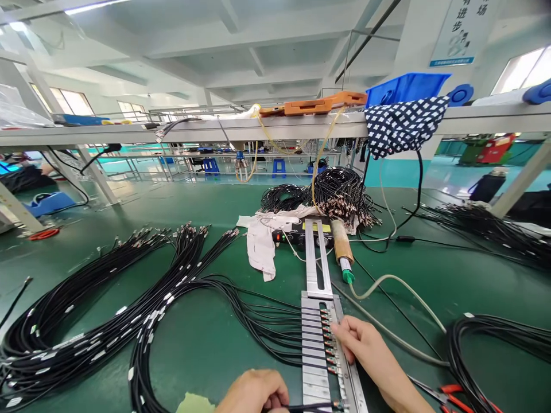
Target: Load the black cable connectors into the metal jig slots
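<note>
A slotted metal fixture point(316, 344) lies on the green bench, with several black cables seated side by side in its grooves. Their metal connector ends point(327, 338) line up along its right side. My left hand point(256, 393), at the bottom edge, is closed around a black cable point(310, 408) whose connector end reaches the fixture's lower part. My right hand point(361, 344) has thumb and forefinger pinched at the right of the connector row; whatever lies between the fingertips is hidden. Beyond the fixture stands a black control box point(293, 236) with a red light, partly under a white cloth point(260, 252).
Large bundles of black cable point(107, 321) cover the left. A taped syringe dispenser point(343, 252) with a pale hose point(400, 281) lies right of the fixture. Red-handled pliers point(450, 396) are at lower right, by a cable coil point(460, 350). A shelf rail point(293, 127) crosses overhead.
</note>
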Available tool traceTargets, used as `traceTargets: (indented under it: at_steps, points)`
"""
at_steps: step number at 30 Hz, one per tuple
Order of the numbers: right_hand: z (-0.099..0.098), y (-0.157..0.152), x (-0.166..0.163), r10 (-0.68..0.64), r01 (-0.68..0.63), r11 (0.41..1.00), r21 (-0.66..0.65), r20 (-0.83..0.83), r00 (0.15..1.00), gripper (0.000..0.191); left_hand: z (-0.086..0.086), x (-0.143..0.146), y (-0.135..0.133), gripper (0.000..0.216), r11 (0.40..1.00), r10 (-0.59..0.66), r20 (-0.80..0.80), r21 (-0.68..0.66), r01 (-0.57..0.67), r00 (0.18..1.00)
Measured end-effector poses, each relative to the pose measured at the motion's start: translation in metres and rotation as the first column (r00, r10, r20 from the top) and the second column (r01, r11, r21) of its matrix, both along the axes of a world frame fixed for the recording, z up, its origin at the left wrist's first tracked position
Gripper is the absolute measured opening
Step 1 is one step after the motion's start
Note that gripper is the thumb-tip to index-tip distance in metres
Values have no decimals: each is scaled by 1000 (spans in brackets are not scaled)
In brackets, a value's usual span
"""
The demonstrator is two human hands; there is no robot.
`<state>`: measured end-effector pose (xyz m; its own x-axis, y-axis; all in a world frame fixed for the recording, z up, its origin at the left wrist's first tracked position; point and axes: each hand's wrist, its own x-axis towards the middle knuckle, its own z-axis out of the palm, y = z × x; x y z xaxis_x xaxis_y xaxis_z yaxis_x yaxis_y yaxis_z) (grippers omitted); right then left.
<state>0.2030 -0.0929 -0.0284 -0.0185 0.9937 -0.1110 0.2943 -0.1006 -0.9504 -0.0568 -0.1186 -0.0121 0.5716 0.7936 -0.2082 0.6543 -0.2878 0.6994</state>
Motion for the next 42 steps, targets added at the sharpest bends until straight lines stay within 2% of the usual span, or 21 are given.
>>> traceTargets:
  at_steps: [5, 7, 9, 12, 14, 16, 21, 24, 28, 31, 35, 38, 40, 42]
  points:
    - [2, -2, -2, -49, 49, 999, -4, -54, 997, 63, -37, 7, 9, 11, 989, -121, -151, -106, 106, 981]
    - [2, -2, -2, -60, 60, 998, -5, -62, 996, 63, -43, 8, 9, 11, 981, -142, -161, -158, 116, 977]
    - [2, -3, -3, -65, 64, 998, -6, -69, 995, 63, -37, 7, 5, 9, 979, -129, -105, -174, 110, 986]
    - [3, -4, -3, -66, 66, 998, -5, -80, 995, 61, -11, 3, -3, 13, 989, -61, 38, -133, 65, 997]
    - [4, -5, -3, -65, 65, 998, -5, -83, 994, 60, 5, 3, -8, 15, 997, -6, 63, -79, 11, 998]
    - [4, -5, -3, -66, 66, 998, -4, -82, 994, 60, 13, 5, -11, 18, 999, 27, 54, -26, -25, 998]
    - [3, -3, -3, -67, 68, 998, 3, -72, 995, 61, 12, 13, -3, 17, 998, 50, 8, 39, -50, 999]
    - [4, -2, -3, -70, 70, 998, 1, -63, 996, 61, 11, 16, 3, 13, 996, 82, -38, -15, -83, 996]
    - [4, -3, -3, -63, 63, 998, -6, -49, 997, 62, 16, 19, 4, 11, 980, 175, 31, -105, -171, 984]
    - [5, -2, -3, -70, 70, 998, -7, -34, 997, 62, 20, 20, 3, 12, 982, 177, 46, -80, -173, 983]
    - [9, -2, -5, -77, 77, 997, -6, -6, 997, 63, 17, 21, 8, 13, 993, 115, 19, -13, -115, 993]
    - [3, -4, -1, -58, 58, 998, 1, 7, 998, 65, 5, 23, 7, 21, 1000, 8, 9, -28, -8, 1000]
    - [-14, -5, 7, -57, 57, 998, 4, 54, 997, 66, -9, 23, 3, 31, 994, -110, -51, -22, 109, 993]
    - [-42, -2, 16, -35, 35, 999, 2, 129, 991, 65, -25, 21, -5, 29, 984, -164, -107, 51, 171, 981]
